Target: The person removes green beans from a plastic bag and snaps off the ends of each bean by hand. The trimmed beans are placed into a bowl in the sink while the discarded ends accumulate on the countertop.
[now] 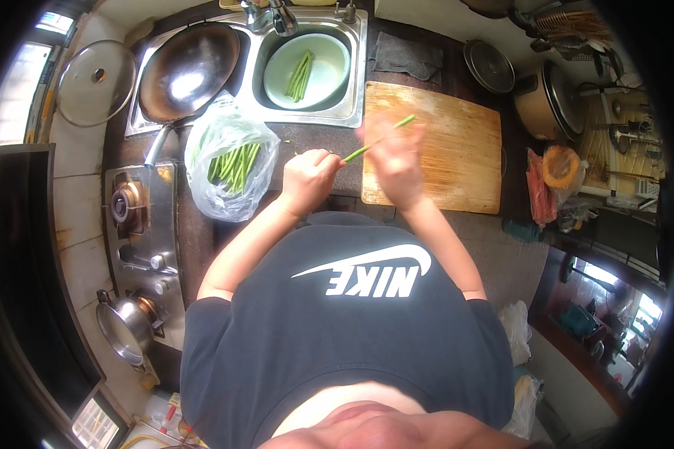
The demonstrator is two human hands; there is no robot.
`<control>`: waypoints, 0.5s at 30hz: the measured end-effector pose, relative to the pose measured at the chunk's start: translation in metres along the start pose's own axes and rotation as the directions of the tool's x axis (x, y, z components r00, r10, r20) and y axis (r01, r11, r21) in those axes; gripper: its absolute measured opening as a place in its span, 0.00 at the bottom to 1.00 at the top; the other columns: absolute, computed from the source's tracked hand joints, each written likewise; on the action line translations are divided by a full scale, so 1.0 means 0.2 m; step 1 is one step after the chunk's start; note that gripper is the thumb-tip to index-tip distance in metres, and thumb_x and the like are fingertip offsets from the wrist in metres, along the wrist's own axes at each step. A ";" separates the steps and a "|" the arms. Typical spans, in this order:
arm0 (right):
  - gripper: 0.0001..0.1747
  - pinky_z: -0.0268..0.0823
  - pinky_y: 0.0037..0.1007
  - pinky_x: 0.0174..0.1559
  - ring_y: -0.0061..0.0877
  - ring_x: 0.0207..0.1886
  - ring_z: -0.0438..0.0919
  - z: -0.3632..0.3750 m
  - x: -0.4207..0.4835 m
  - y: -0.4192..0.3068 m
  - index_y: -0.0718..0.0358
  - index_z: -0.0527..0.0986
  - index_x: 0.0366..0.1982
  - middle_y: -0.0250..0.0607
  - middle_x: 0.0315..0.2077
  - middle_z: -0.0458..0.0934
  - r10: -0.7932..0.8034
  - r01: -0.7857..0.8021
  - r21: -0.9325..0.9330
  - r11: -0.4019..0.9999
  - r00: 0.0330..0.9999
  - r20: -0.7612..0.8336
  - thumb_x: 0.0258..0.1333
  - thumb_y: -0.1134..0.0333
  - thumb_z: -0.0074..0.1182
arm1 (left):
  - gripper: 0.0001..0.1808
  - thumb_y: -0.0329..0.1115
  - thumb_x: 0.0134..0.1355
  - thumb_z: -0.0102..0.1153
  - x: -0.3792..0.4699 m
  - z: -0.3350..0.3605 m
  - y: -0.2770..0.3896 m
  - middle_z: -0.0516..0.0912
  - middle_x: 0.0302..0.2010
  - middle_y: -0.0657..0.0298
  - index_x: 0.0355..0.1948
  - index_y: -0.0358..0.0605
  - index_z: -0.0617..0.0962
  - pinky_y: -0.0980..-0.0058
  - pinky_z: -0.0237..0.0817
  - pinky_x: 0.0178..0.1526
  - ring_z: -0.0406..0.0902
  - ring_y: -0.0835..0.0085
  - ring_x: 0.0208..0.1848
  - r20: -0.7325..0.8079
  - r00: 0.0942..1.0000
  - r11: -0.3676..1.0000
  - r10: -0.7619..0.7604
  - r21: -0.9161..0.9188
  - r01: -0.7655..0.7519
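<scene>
My left hand (pixel 312 177) pinches one end of a long green bean (pixel 356 153) above the counter's front part. My right hand (pixel 396 160) is blurred and crosses the bean over the left side of a wooden cutting board (pixel 443 151). Whether its fingers close on the bean cannot be made out. The bean's far tip sticks out beyond the right fingers. To the left, an open clear plastic bag (pixel 233 205) holds many green beans (pixel 235 168). Several more green beans (pixel 300 78) lie in a pale green basin (pixel 331 73) inside the sink.
A wok (pixel 188 73) rests over the sink's (pixel 309 117) left bowl, its handle jutting towards the gas stove (pixel 146 236). A steel pot (pixel 124 331) sits on the near burner. Behind the board lies a grey cloth (pixel 407 56). A rice cooker (pixel 550 101) stands right.
</scene>
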State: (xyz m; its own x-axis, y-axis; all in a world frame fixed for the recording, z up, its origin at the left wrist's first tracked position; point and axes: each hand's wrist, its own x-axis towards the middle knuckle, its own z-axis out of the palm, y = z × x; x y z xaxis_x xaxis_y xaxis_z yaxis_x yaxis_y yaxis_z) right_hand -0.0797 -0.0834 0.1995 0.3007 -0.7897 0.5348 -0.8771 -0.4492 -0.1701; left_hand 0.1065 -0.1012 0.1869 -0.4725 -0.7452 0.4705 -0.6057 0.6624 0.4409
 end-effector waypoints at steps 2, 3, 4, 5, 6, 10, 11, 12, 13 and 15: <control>0.14 0.53 0.43 0.61 0.28 0.51 0.74 0.06 -0.03 -0.04 0.57 0.77 0.41 0.38 0.42 0.78 -0.113 0.100 0.139 0.985 0.990 0.090 0.51 0.71 0.49 | 0.04 0.31 0.50 0.60 0.01 0.00 0.00 0.75 0.20 0.64 0.22 0.47 0.77 0.70 0.65 0.25 0.75 0.66 0.24 -0.074 0.997 1.000 0.011 -0.016 -0.012; 0.12 0.60 0.41 0.56 0.28 0.46 0.76 0.07 -0.02 -0.06 0.56 0.78 0.39 0.38 0.39 0.79 -0.098 0.083 0.193 0.978 0.993 0.072 0.50 0.72 0.50 | 0.03 0.30 0.50 0.60 0.01 0.00 0.01 0.75 0.20 0.63 0.23 0.47 0.77 0.70 0.65 0.25 0.75 0.65 0.25 -0.114 0.993 1.000 0.011 -0.020 -0.014; 0.11 0.63 0.39 0.51 0.29 0.43 0.76 0.07 -0.02 -0.07 0.57 0.78 0.36 0.39 0.37 0.79 -0.052 0.027 0.260 0.965 0.995 0.091 0.49 0.72 0.51 | 0.03 0.29 0.50 0.60 0.01 0.00 0.01 0.76 0.20 0.63 0.23 0.46 0.77 0.71 0.65 0.25 0.76 0.65 0.24 -0.152 0.988 0.997 -0.010 -0.079 -0.002; 0.09 0.66 0.37 0.46 0.30 0.39 0.77 0.06 0.00 -0.07 0.58 0.78 0.34 0.40 0.35 0.79 -0.007 -0.030 0.325 0.945 0.994 0.113 0.49 0.72 0.52 | 0.02 0.28 0.50 0.59 0.00 0.02 0.01 0.76 0.20 0.62 0.23 0.46 0.78 0.72 0.65 0.25 0.76 0.65 0.24 -0.189 0.981 0.990 -0.033 -0.138 0.007; 0.07 0.69 0.36 0.41 0.30 0.36 0.77 0.05 0.00 -0.08 0.58 0.78 0.32 0.40 0.32 0.79 0.039 -0.091 0.385 0.918 0.989 0.140 0.48 0.72 0.53 | 0.02 0.27 0.50 0.59 -0.01 0.03 0.01 0.77 0.20 0.62 0.24 0.45 0.78 0.73 0.65 0.26 0.76 0.65 0.24 -0.221 0.974 0.980 -0.057 -0.198 0.012; 0.03 0.69 0.29 0.33 0.30 0.30 0.76 0.09 0.06 -0.15 0.62 0.78 0.29 0.41 0.26 0.78 0.262 -0.271 0.565 0.780 0.960 0.098 0.49 0.73 0.55 | 0.05 0.27 0.55 0.58 -0.02 0.04 0.05 0.78 0.20 0.59 0.25 0.36 0.80 0.79 0.64 0.28 0.75 0.72 0.22 -0.075 0.840 0.710 -0.538 -0.578 0.403; 0.03 0.68 0.27 0.33 0.29 0.30 0.76 0.11 0.07 -0.17 0.62 0.77 0.29 0.40 0.26 0.78 0.343 -0.350 0.642 0.682 0.928 0.142 0.51 0.72 0.55 | 0.05 0.27 0.55 0.57 -0.02 0.05 0.04 0.79 0.21 0.59 0.25 0.36 0.80 0.79 0.64 0.28 0.75 0.73 0.23 -0.027 0.808 0.611 -0.589 -0.669 0.423; 0.03 0.68 0.26 0.33 0.27 0.30 0.76 0.12 0.08 -0.19 0.63 0.77 0.30 0.39 0.25 0.78 0.415 -0.421 0.706 0.569 0.889 0.196 0.52 0.71 0.55 | 0.05 0.27 0.56 0.57 -0.02 0.06 0.04 0.79 0.21 0.59 0.26 0.36 0.80 0.79 0.64 0.28 0.75 0.74 0.23 0.027 0.774 0.500 -0.633 -0.749 0.435; 0.04 0.68 0.24 0.34 0.25 0.29 0.76 0.13 0.09 -0.19 0.64 0.77 0.30 0.38 0.25 0.78 0.488 -0.467 0.779 0.418 0.839 0.241 0.54 0.71 0.55 | 0.05 0.27 0.56 0.57 -0.02 0.07 0.04 0.79 0.21 0.60 0.26 0.36 0.80 0.79 0.65 0.29 0.75 0.75 0.23 0.085 0.739 0.380 -0.669 -0.814 0.438; 0.07 0.67 0.22 0.34 0.20 0.29 0.74 0.16 0.12 -0.19 0.66 0.77 0.30 0.35 0.24 0.78 0.598 -0.502 0.861 0.081 0.716 0.360 0.56 0.69 0.54 | 0.05 0.28 0.57 0.57 -0.04 0.08 0.05 0.80 0.22 0.60 0.27 0.37 0.80 0.78 0.65 0.29 0.75 0.75 0.24 0.088 0.789 0.455 -0.608 -0.776 0.437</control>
State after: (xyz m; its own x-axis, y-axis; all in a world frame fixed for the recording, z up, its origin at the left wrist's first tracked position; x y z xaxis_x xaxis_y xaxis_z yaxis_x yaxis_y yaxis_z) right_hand -0.0274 -0.0988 0.1922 -0.1746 -0.9845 -0.0174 0.1002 -0.0002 -0.9950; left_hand 0.0939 -0.0895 0.1759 -0.0611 -0.9975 0.0358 0.0152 0.0350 0.9993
